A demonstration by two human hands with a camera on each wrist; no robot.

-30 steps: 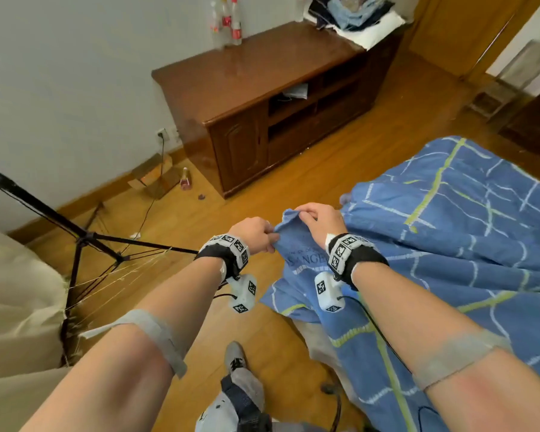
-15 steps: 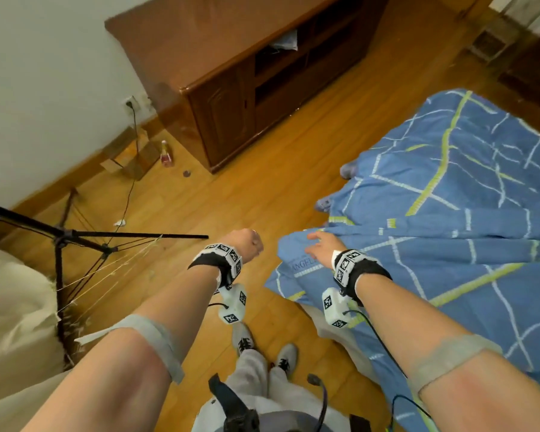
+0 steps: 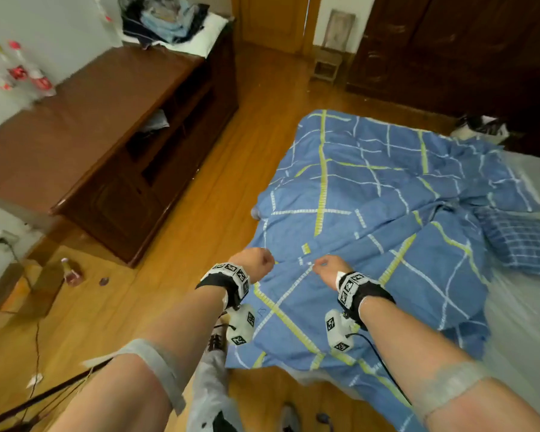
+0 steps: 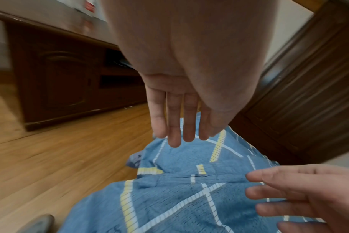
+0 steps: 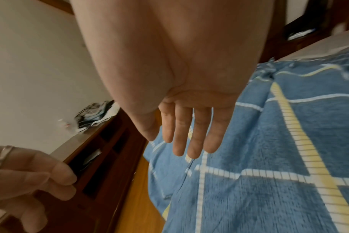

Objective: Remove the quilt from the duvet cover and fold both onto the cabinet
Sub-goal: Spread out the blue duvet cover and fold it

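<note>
The blue duvet cover (image 3: 371, 188) with white and yellow lines lies spread and rumpled over the bed, its near edge hanging toward the floor. I cannot see a quilt apart from it. My left hand (image 3: 256, 261) hovers at the cover's near left edge, fingers (image 4: 175, 123) straight and holding nothing. My right hand (image 3: 326, 266) is just beside it over the cover (image 5: 269, 157), fingers (image 5: 189, 134) also straight and empty. The brown wooden cabinet (image 3: 75, 129) stands to the left across a strip of floor.
Bottles (image 3: 22, 73) stand at the cabinet's left, and a pile of clothes (image 3: 169, 23) covers its far end. A plaid pillow (image 3: 518, 241) lies on the bed at right. A small bottle (image 3: 70, 272), a box (image 3: 19, 294) and tripod legs (image 3: 28, 403) are on the floor left.
Both hands held the cover's corner a second ago; they have let it go and now hover open above it. The corner has dropped flat, and the view has lifted toward the bed.
</note>
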